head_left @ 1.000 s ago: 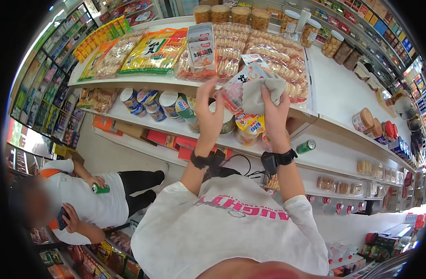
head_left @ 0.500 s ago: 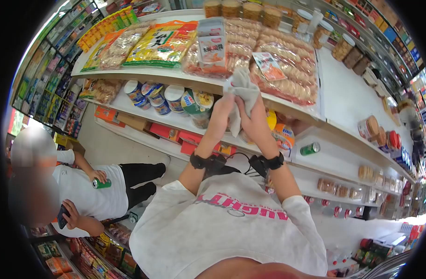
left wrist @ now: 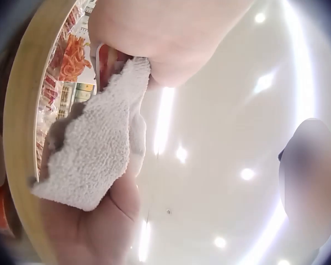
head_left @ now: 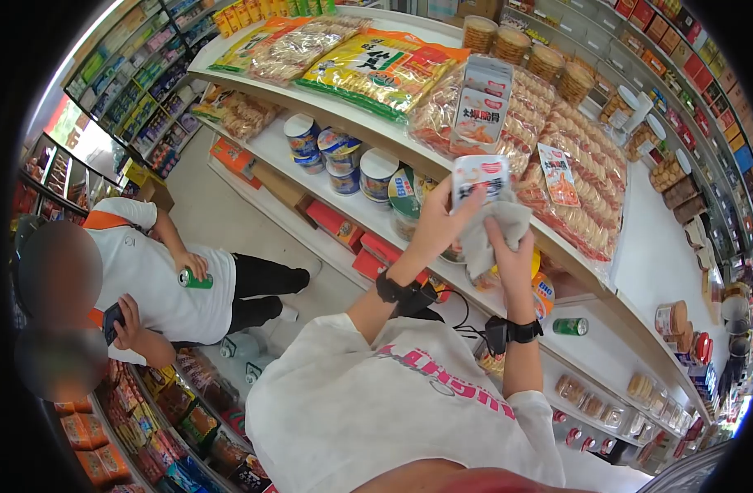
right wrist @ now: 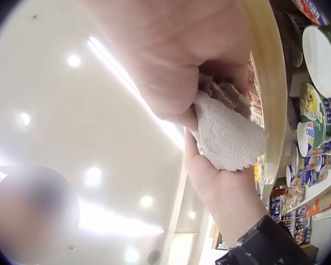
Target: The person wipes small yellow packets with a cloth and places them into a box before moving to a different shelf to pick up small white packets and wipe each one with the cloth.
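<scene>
- Head view: left hand's grip closed, thumb pinching a white packet
- Right hand's grip closed on a grey cloth just below that packet
- Both held at the shelf edge
- Second packet lying on bagged crackers

Shelf edge close behind cloth

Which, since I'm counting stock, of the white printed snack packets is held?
The white packet in the left hand, beside the pale grey cloth; one loose packet lies on clear-bagged round crackers, others sit bunched.
</scene>
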A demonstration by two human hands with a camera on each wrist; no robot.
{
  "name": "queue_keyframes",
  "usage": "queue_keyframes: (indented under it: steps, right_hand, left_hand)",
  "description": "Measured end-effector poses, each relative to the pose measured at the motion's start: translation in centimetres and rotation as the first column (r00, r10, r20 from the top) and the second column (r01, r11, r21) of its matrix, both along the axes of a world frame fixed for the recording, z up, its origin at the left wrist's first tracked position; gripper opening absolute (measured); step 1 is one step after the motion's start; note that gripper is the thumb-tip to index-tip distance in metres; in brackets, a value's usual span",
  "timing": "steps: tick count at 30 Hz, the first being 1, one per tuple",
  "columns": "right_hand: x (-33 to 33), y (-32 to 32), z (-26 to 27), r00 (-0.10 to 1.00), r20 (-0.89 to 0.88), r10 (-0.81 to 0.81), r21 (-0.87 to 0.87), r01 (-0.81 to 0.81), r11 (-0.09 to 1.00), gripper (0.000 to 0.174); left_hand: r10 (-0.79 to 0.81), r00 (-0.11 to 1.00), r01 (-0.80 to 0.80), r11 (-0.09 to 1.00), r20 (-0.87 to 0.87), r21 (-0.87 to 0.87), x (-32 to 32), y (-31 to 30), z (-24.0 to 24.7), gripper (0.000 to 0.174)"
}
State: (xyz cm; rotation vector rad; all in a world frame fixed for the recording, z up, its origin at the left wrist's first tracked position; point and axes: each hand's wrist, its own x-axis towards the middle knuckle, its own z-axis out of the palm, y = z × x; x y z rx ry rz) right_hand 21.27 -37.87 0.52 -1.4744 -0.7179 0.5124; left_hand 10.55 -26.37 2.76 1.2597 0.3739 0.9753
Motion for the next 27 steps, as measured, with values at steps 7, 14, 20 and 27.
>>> queue_keyframes:
  steps: [7, 14, 20, 27]
  right_hand:
    - [0.9, 0.0, -1.1, 0.998, 0.016, -0.056, 0.062, 0.055, 0.997, 0.038]
    - [2.4, -4.9, -0.9, 0.939, 0.139, -0.315, -0.061, 0.326, 0.943, 0.043]
    - [3.3, -8.0, -0.3, 0.838, -0.096, -0.537, 0.089, 0.545, 0.834, 0.055]
    - [3.7, -10.8, -0.9, 0.818, -0.093, -0.568, -0.007, 0.570, 0.821, 0.042]
  left_hand:
    - [-0.090, 0.993, 0.083, 0.993, -0.082, -0.085, 0.7, 2.4, -2.4, 0.014]
    - [-0.150, 0.984, 0.153, 0.988, -0.099, 0.021, 4.5, 0.3, -2.2, 0.020]
    - [-0.374, 0.912, 0.388, 0.920, 0.170, -0.059, 7.9, -3.9, -4.0, 0.060]
    - [-0.385, 0.917, 0.393, 0.917, -0.105, 0.063, 10.3, -5.2, -3.2, 0.031]
